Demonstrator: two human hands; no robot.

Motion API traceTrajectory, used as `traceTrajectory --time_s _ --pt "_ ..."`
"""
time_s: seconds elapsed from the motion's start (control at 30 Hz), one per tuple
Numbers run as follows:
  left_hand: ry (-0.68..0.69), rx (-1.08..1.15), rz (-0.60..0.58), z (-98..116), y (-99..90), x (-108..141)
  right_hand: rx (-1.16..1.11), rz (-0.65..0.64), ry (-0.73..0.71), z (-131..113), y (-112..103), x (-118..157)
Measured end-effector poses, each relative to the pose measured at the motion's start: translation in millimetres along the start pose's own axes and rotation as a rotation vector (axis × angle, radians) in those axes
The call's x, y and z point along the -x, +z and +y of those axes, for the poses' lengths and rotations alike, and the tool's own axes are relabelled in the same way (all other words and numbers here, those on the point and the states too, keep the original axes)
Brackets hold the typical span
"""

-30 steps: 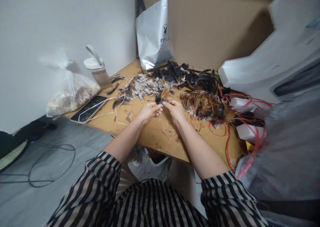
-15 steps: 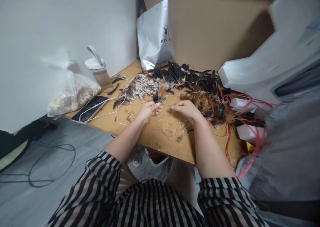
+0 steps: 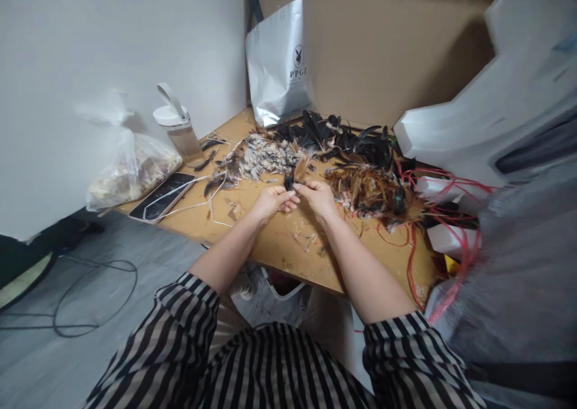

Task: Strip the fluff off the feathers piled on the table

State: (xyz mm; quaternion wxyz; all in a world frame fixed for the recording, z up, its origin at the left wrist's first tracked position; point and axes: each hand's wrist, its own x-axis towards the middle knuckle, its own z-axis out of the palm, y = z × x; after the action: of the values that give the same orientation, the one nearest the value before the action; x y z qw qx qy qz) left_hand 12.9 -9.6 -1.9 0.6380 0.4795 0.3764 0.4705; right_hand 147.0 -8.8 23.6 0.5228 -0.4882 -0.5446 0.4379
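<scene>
Has, left of centre, a heap of pale, fluffy feathers (image 3: pixel 265 157) on the yellow-brown wooden counter (image 3: pixel 279 247). Holds, at the centre of the frame just in front of it, a small tuft of black and orange-brown feathers (image 3: pixel 295 176), clamped by the lower end between thumb and fingers of the left hand (image 3: pixel 274 203). Looks very light, soft and easily bent; best taken by the gathered base, sparing the loose tips. Points toward the top of the frame, long axis leaning right. Has the right hand (image 3: pixel 318 197) at the base too, fingertips together; cannot tell whether clamped on the tuft. Shows, right of centre, a bushy brown feather bundle (image 3: pixel 374 187).
</scene>
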Motion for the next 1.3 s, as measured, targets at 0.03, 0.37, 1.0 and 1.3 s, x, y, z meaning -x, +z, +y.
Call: traceTrajectory --time_s 0.03,0.37,1.0,1.3 --pt "0.005 0.002 -0.006 -1 -0.4 0 -0.005 0.006 -0.003 0 0 0" --pt "-0.026 0.106 -0.011 3 -4.5 -1 -0.028 -0.096 -0.044 2 -3 -3" --pt "-0.046 0.367 -0.033 0 -10.1 -4 1.004 -0.001 -0.575 -3 4 10" --pt "0.062 0.091 0.098 -1 -3.9 -5 0.949 0.004 -0.509 4 1 8"
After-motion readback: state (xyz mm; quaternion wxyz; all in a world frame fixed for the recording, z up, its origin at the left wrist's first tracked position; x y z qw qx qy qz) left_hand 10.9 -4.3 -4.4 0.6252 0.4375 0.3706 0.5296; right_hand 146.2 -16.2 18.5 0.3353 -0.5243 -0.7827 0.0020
